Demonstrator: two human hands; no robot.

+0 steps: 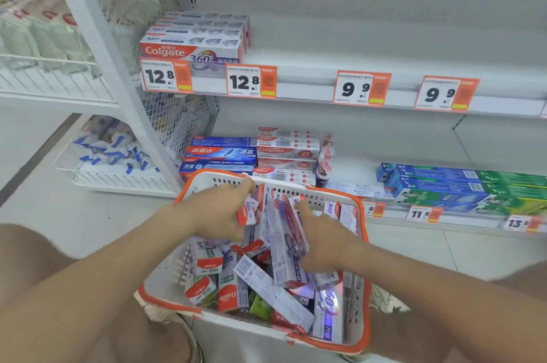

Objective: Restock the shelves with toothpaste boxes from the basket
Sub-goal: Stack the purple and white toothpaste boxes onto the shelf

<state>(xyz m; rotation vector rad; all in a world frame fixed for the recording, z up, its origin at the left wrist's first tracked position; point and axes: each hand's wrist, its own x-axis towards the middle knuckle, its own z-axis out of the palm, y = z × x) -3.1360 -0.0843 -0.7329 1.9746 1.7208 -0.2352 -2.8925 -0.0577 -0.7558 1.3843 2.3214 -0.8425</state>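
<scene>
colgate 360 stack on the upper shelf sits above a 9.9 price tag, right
Not quite. The head view shows the Colgate 360 stack on the upper shelf above a 12.8 price tag; the 9.9 tags sit further right.

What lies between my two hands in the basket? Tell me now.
Head view: several Colgate 360 boxes stand tilted on end between the left hand and the right hand, inside the basket; no bare gap.

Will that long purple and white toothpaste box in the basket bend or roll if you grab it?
Probably neither. The long box looks like stiff card with flat sides, so it should keep straight and not roll. It is slim, so likely light. Its shiny print may feel a bit slippery.
</scene>
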